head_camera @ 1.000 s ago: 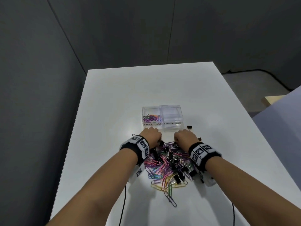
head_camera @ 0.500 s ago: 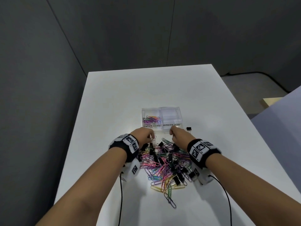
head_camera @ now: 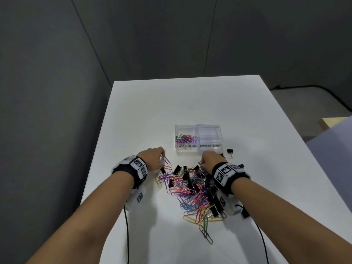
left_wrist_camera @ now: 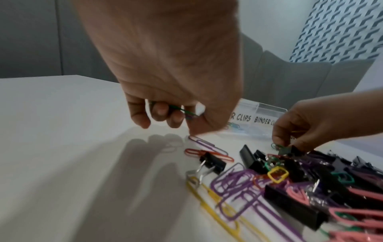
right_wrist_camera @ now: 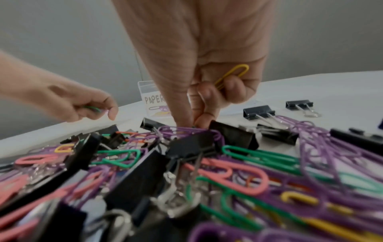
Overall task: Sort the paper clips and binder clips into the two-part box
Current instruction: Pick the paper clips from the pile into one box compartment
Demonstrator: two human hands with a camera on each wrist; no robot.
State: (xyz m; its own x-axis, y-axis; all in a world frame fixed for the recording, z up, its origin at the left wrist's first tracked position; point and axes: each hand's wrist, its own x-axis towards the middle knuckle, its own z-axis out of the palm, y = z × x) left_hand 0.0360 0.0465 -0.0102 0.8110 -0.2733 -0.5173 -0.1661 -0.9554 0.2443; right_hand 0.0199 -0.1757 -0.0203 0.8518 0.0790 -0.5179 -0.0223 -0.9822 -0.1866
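Observation:
A clear two-part box (head_camera: 198, 147) labelled PAPER CLIPS and BINDER CLIPS stands mid-table; its left part holds several coloured paper clips (head_camera: 185, 138), its right part looks bare. A mixed pile of paper clips and black binder clips (head_camera: 192, 187) lies in front of it. My left hand (head_camera: 152, 159) is at the pile's left edge, fingers curled round a green paper clip (left_wrist_camera: 182, 111), fingertip by a purple clip (left_wrist_camera: 205, 145). My right hand (head_camera: 211, 161) holds a yellow paper clip (right_wrist_camera: 232, 75) in curled fingers while thumb and forefinger pinch into the pile's far edge.
One black binder clip (head_camera: 230, 152) lies apart, right of the box, and another (right_wrist_camera: 259, 111) sits near the right hand. The white table (head_camera: 171, 103) has dark walls behind and left. Cables trail from both wrists toward the near edge.
My left hand has slid left, away from the box, to the pile's left edge. My right hand stays at the pile's far right.

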